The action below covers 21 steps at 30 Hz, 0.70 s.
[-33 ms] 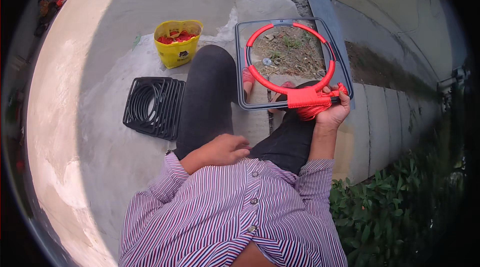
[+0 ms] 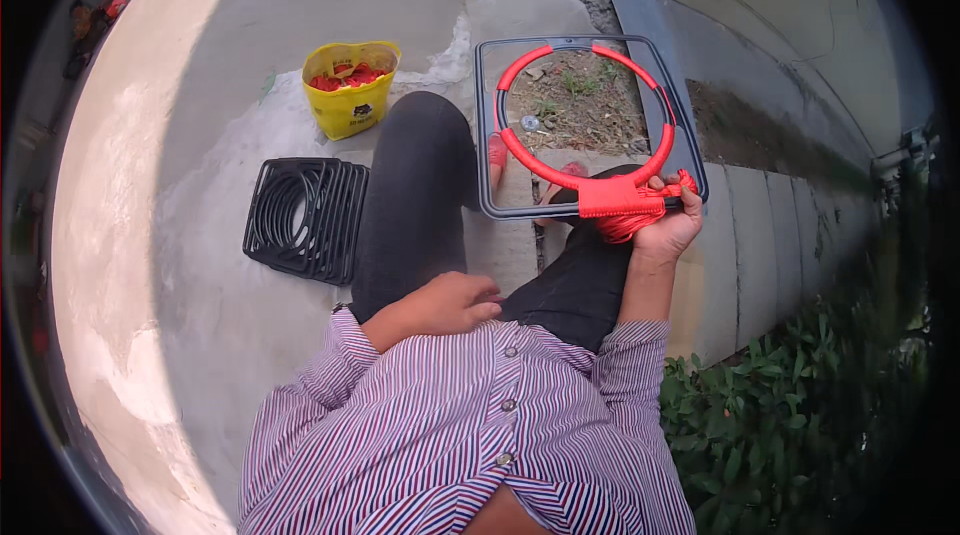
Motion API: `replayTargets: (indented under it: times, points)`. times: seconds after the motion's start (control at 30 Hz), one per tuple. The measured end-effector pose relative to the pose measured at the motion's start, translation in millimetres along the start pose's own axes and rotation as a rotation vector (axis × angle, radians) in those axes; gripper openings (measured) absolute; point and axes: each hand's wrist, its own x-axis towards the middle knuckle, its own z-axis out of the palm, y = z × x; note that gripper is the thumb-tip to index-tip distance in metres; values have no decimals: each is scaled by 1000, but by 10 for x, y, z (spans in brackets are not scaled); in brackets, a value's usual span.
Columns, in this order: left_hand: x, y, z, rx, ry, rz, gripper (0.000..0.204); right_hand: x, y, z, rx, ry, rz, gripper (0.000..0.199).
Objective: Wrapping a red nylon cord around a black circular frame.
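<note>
My right hand [image 2: 668, 225] is closed round the lower right edge of a black square frame [image 2: 483, 135], with a bunch of red cord [image 2: 622, 227] gathered at its fingers. Inside the frame is a ring partly wrapped in red cord [image 2: 550, 171], with bare black stretches between the wrapped ones. A broad red woven band [image 2: 612, 198] covers the ring's bottom and the frame's lower bar. The frame stands tilted above my right thigh. My left hand [image 2: 455, 303] lies on my lap, its fingers loosely stretched and nothing visible in them.
Left of my left leg, a stack of black frames with round openings [image 2: 318, 227] rests on the concrete. Beyond it stands a yellow bucket [image 2: 350, 117] holding red material. Leafy plants [image 2: 760, 415] grow at my right. Past the held frame lies a weedy dirt patch [image 2: 585, 115].
The view has shifted very slightly. Both hands and the held frame keep their places.
</note>
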Motion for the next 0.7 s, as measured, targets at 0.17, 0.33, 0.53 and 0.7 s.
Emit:
replayTargets:
  times: [0.17, 0.33, 0.53, 0.7]
  points:
    - [152, -41, 21, -50, -163, 47, 41, -121, -124, 227, -23, 136, -124, 16]
    - [194, 67, -27, -17, -209, 77, 42, -4, -115, 384, -34, 106, -126, 15]
    - [380, 304, -251, -93, -182, 142, 36, 165, -103, -195, 46, 195, -114, 16]
    - [641, 573, -861, -96, 374, 153, 25, 223, 216, -171, 37, 252, 21, 20]
